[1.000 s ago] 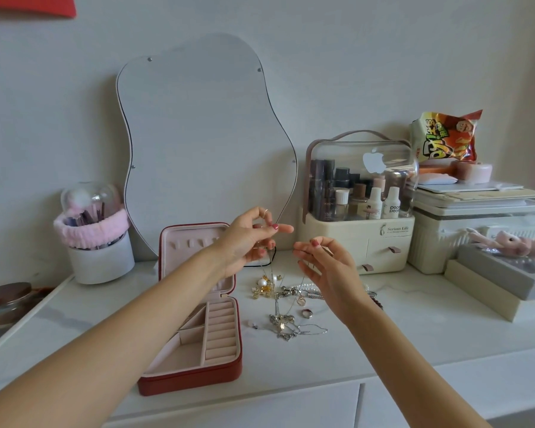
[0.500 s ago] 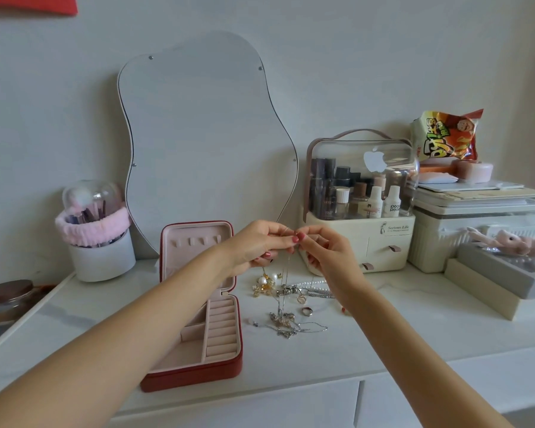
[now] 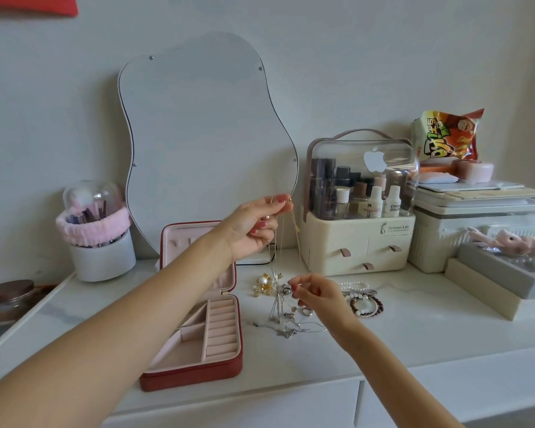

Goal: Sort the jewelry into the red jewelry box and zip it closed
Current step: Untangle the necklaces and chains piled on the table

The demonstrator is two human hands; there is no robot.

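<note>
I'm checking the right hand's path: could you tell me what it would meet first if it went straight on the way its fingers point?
Probably the hanging necklace chain and the tangled jewelry pile just left of the right hand; depth is unclear.

I see a thin shiny gold chain (image 3: 294,230), a soft pink-lined red jewelry box (image 3: 195,370), and a clear plastic makeup case (image 3: 362,168).

Bare worktop (image 3: 399,344) runs along the front edge, right of the open red jewelry box (image 3: 195,370). The cosmetics organizer (image 3: 357,242) and mirror (image 3: 204,143) block the back edge.
</note>
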